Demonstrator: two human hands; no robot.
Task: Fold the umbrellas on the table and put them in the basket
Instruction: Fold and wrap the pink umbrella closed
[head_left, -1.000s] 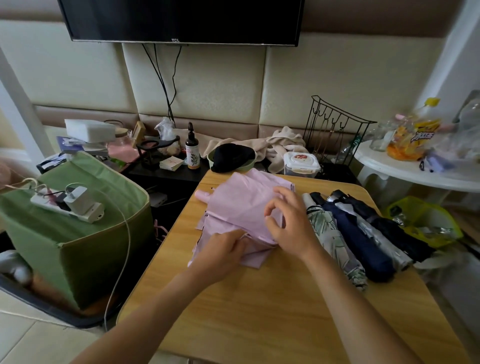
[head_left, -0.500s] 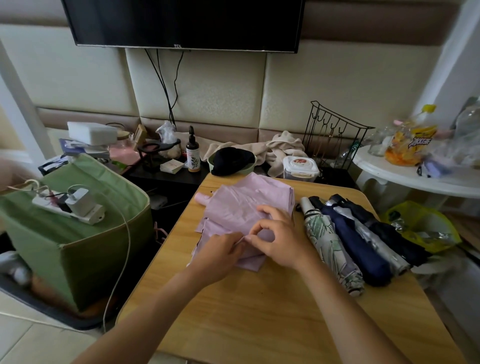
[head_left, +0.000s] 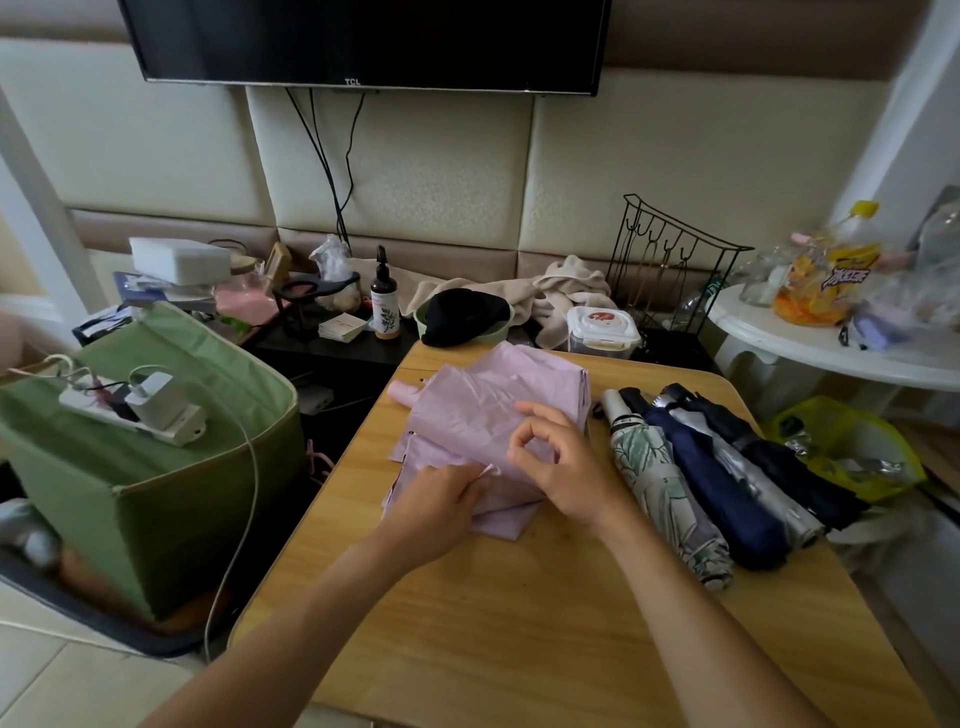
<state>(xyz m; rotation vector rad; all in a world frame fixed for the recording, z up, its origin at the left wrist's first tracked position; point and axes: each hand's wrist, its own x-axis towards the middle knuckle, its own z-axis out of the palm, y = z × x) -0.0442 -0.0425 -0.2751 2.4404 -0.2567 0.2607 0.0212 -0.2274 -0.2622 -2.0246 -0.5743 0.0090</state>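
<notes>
The pale lilac fabric umbrella lies collapsed but loose in the middle of the frame, on the far half of the light wooden table, its pink handle pointing to the upper left. The left hand pinches a small tab of the canopy edge at the near side of the cloth. The right hand rests on the fabric just right of it, thumb and forefinger curled into a ring; whether they actually nip cloth I cannot tell.

The step in hand looks like sorting the panels before rolling. Done well, each flap would be drawn flat and laid the same way round the shaft, the pinched edge kept taut while the other hand smooths toward the tip, so the roll comes out tight.

Just right of the lilac one lie four rolled umbrellas side by side: a leaf-patterned white umbrella, a navy blue umbrella, a silver-grey umbrella and a black umbrella. The green fabric basket stands at the left of the frame, beside the table, with a white power strip lying across its rim.
</notes>
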